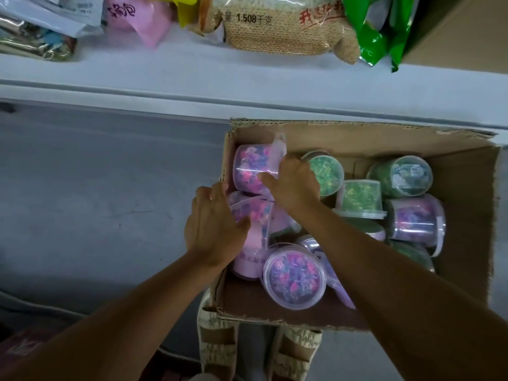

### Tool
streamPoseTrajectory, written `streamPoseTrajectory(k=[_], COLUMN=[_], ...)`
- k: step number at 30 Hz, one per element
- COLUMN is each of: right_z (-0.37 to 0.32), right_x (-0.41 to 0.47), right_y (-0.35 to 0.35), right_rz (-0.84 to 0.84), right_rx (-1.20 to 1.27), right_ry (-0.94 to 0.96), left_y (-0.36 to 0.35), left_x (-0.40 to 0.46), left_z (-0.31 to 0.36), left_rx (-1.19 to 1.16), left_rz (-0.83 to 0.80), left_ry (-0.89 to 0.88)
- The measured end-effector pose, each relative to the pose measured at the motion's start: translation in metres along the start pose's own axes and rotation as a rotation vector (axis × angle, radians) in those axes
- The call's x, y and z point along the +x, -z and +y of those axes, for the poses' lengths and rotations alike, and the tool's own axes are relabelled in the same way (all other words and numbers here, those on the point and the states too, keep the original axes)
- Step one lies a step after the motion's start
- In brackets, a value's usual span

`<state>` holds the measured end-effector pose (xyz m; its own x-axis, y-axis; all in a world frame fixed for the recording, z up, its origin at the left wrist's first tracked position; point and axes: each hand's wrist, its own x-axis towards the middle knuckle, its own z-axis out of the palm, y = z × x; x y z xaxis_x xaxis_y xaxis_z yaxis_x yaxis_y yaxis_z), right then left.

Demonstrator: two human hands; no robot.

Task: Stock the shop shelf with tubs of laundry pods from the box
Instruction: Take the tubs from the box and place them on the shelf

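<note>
An open cardboard box (464,215) stands on the floor below the white shelf (165,70). It holds several clear tubs of laundry pods, some pink-purple (294,276), some green (327,174). My right hand (294,182) grips a pink tub (247,169) lying on its side in the box's far left corner, fingers around its lid end. My left hand (214,224) closes over another pink tub (258,215) just below it at the box's left wall.
On the shelf lie a burlap-look rice bag (280,23), a pink packet (134,17), green packets (379,31), silvery bags (35,31) and a cardboard box (461,31). Grey floor (96,188) spreads left of the box. My sandalled feet (258,353) stand under the box's near edge.
</note>
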<state>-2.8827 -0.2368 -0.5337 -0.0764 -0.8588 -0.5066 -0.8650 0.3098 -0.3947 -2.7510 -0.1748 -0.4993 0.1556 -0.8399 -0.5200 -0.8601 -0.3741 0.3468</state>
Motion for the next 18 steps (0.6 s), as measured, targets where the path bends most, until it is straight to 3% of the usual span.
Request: streamPoseTrajectory(k=[4,6,13,18], right_z=[0.004,0.009,-0.002,-0.023], right_x=[-0.01,-0.021,-0.053,-0.066], right_y=[0.013,0.024,0.06,0.066], right_rz=[0.119,0.222,0.379,0.324], right_rx=[-0.057,-0.04,-0.027,-0.121], right_ry=[0.061,0.174,0.692,0.824], left_y=[0.008,0.012,0.054,0.085], left_x=[0.013,0.02,0.014,-0.001], left_z=[0.011,0.018,0.044,0.039], left_rx=[-0.204,-0.33,-0.817,-0.997], left_rz=[0.015,-0.012,-0.207,-0.346], left_ry=[-0.049,0.007,0.34,0.608])
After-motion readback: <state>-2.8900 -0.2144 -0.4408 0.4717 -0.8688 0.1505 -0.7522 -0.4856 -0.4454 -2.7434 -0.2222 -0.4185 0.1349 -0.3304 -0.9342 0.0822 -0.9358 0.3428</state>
